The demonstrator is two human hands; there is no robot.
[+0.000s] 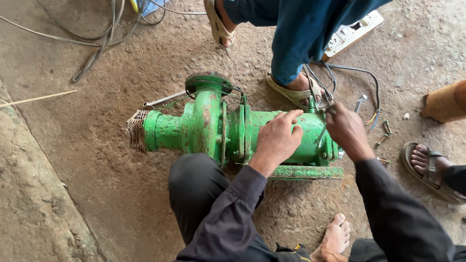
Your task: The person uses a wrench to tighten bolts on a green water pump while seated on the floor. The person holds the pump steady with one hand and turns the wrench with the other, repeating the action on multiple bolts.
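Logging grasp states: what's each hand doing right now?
Left hand: open, fingers spread flat on the green pump.
Right hand: closed around a thin tool at the pump's end.

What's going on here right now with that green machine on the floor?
A person crouched on the dirt floor steadies a green pump with the left hand flat on its body. The right hand works a thin tool at the pump's wired end. Another person in blue trousers stands close behind it, beside a white power strip. Loose bolts lie nearby.
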